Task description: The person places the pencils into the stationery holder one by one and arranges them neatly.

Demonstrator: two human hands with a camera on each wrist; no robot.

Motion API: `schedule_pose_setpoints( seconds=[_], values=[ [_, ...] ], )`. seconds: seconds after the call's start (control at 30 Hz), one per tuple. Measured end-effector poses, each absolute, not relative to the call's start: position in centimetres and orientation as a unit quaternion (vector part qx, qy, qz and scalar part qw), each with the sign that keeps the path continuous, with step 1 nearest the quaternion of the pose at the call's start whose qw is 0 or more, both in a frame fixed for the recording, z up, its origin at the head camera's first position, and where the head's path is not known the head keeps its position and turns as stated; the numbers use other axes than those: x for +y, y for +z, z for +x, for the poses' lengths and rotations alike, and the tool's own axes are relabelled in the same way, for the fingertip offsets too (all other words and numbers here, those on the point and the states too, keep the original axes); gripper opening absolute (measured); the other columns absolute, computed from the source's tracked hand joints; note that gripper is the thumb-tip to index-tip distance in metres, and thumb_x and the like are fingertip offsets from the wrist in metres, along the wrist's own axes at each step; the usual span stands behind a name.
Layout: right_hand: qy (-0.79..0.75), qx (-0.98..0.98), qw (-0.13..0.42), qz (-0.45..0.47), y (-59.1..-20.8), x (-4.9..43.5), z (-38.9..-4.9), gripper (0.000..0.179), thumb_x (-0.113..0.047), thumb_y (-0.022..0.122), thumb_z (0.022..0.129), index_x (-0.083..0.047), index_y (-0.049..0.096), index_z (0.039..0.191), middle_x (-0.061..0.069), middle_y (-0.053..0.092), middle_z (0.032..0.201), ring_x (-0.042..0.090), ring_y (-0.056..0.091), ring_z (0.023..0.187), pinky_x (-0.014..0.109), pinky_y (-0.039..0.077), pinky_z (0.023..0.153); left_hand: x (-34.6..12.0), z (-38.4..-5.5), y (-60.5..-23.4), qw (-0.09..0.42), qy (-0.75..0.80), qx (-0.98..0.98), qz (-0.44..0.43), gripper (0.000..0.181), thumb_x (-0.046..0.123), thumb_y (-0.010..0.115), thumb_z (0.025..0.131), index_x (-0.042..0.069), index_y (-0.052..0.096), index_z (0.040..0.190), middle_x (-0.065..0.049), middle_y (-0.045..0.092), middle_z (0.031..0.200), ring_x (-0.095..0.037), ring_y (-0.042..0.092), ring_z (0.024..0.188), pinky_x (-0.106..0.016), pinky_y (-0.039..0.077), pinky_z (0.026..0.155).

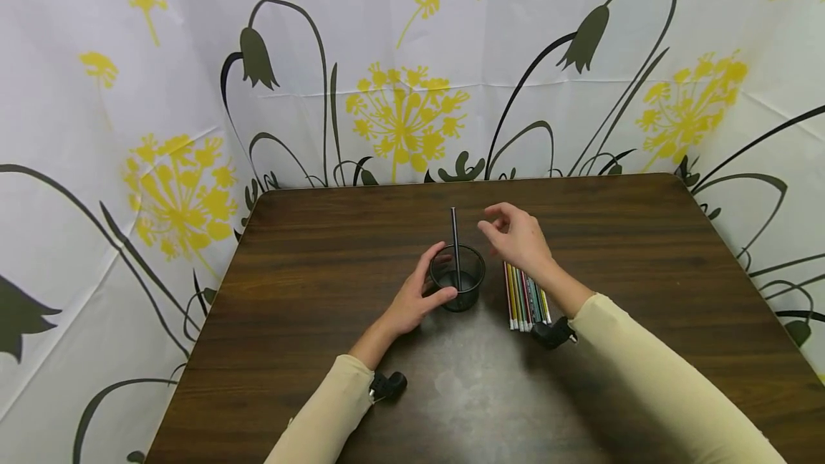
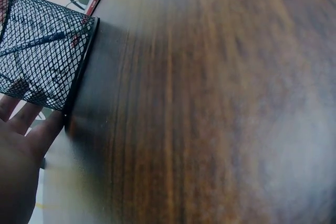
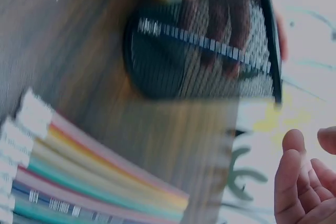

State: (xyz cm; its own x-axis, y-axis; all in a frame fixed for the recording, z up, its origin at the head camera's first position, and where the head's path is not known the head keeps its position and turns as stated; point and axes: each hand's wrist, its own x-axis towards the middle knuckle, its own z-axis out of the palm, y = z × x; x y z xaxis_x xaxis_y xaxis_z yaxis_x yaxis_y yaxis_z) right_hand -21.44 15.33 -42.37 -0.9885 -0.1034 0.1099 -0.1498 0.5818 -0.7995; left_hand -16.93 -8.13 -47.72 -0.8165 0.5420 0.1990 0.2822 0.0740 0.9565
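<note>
A black mesh pencil cup [image 1: 465, 301] stands upright on the table, and my left hand [image 1: 412, 298] holds it from the left, thumb at the front and fingers round the far side. One dark pencil [image 1: 455, 235] leans inside the cup, its upper end sticking out above the rim; the right wrist view shows this pencil [image 3: 210, 44] through the mesh. My right hand [image 1: 518, 238] is raised just right of the cup, fingers loosely bent, thumb and fingertips apart, with nothing between them. Below it lies a row of several coloured pencils [image 1: 525, 299], white ends towards me, partly hidden by the hand.
The dark wooden table [image 1: 322, 271] reaches back to a white curtain [image 1: 387, 27] printed with yellow and grey flowers. Black wrist cameras [image 1: 389, 386] sit on both forearms, the right one overlapping the pencils' near ends in the head view.
</note>
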Motion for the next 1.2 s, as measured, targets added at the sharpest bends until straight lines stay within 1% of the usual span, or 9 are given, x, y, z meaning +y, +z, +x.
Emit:
schedule_pose_setpoints(
  seconds=[0.17,0.3,0.37,0.43,0.53,0.6,0.7,0.93,1.2],
  values=[
    [0.425,-0.905,-0.008,0.015,-43.7,18.7,-22.4,0.033,-0.029,0.06,0.098,-0.004,0.062,0.121,0.014,0.066,0.094,0.027,0.069,0.071,0.032,0.053,0.056,-7.9,-16.9,-47.6,0.1,0.617,0.727,0.284,0.074,0.007,0.063,0.095,0.008,0.018,0.155,-0.032,0.032,0.148,-0.048,0.03,0.137,-0.067,0.027,0.105],
    [0.362,-0.931,-0.034,-0.038,-45.3,21.5,-22.7,0.031,-0.03,0.06,0.097,-0.004,0.065,0.114,0.013,0.065,0.1,0.024,0.064,0.077,0.032,0.05,0.063,-7.8,-17.0,-47.9,0.099,0.618,0.724,0.289,0.074,0.005,0.062,0.095,0.007,0.018,0.155,-0.032,0.033,0.148,-0.049,0.031,0.136,-0.067,0.028,0.105],
    [0.349,-0.934,-0.057,-0.056,-45.9,22.6,-22.7,0.031,-0.031,0.061,0.097,-0.004,0.065,0.112,0.013,0.065,0.098,0.023,0.062,0.077,0.033,0.049,0.063,-7.7,-17.1,-48.5,0.094,0.621,0.722,0.289,0.075,0.006,0.063,0.095,0.008,0.019,0.155,-0.032,0.033,0.148,-0.048,0.032,0.136,-0.067,0.028,0.104],
    [0.348,-0.932,-0.085,-0.063,-46.4,23.4,-22.7,0.032,-0.031,0.063,0.096,-0.003,0.065,0.11,0.012,0.066,0.093,0.022,0.062,0.074,0.032,0.05,0.062,-7.7,-17.4,-49.2,0.087,0.621,0.724,0.287,0.075,0.008,0.063,0.095,0.011,0.019,0.155,-0.03,0.034,0.148,-0.046,0.033,0.136,-0.066,0.029,0.104],
    [0.36,-0.922,-0.131,-0.06,-46.8,24.2,-22.6,0.033,-0.03,0.066,0.095,0.0,0.064,0.108,0.011,0.067,0.083,0.02,0.064,0.069,0.03,0.053,0.058,-7.7,-17.8,-50.4,0.08,0.614,0.733,0.281,0.075,0.014,0.064,0.096,0.021,0.02,0.156,-0.025,0.036,0.149,-0.04,0.035,0.138,-0.064,0.031,0.105],
    [0.362,-0.919,-0.147,-0.059,-47.1,24.5,-22.6,0.033,-0.03,0.067,0.094,0.0,0.064,0.107,0.01,0.066,0.08,0.02,0.063,0.068,0.029,0.053,0.056,-7.8,-18.0,-50.8,0.079,0.605,0.742,0.277,0.075,0.019,0.065,0.096,0.027,0.02,0.156,-0.021,0.037,0.15,-0.035,0.036,0.138,-0.061,0.032,0.106],
    [0.361,-0.918,-0.153,-0.064,-47.4,24.7,-22.6,0.029,-0.027,0.068,0.093,0.0,0.065,0.104,0.009,0.066,0.08,0.019,0.063,0.068,0.029,0.054,0.056,-7.8,-18.2,-51.1,0.081,0.6,0.748,0.272,0.075,0.023,0.065,0.096,0.033,0.02,0.155,-0.016,0.038,0.151,-0.029,0.036,0.138,-0.058,0.033,0.106],
    [0.358,-0.916,-0.167,-0.07,-47.8,24.8,-22.7,0.021,-0.022,0.068,0.093,-0.002,0.065,0.101,0.01,0.068,0.083,0.017,0.064,0.067,0.031,0.055,0.057,-8.0,-18.1,-51.0,0.084,0.598,0.748,0.274,0.075,0.023,0.065,0.096,0.033,0.019,0.155,-0.016,0.037,0.151,-0.031,0.036,0.139,-0.059,0.033,0.106],
    [0.293,-0.939,-0.171,-0.052,-47.0,24.5,-22.3,0.018,-0.025,0.066,0.091,-0.008,0.066,0.094,0.004,0.067,0.07,0.016,0.064,0.062,0.032,0.053,0.056,-8.2,-18.1,-51.1,0.087,0.601,0.747,0.271,0.075,0.029,0.065,0.096,0.035,0.019,0.155,-0.017,0.037,0.151,-0.03,0.035,0.139,-0.059,0.032,0.107]
  ],
)
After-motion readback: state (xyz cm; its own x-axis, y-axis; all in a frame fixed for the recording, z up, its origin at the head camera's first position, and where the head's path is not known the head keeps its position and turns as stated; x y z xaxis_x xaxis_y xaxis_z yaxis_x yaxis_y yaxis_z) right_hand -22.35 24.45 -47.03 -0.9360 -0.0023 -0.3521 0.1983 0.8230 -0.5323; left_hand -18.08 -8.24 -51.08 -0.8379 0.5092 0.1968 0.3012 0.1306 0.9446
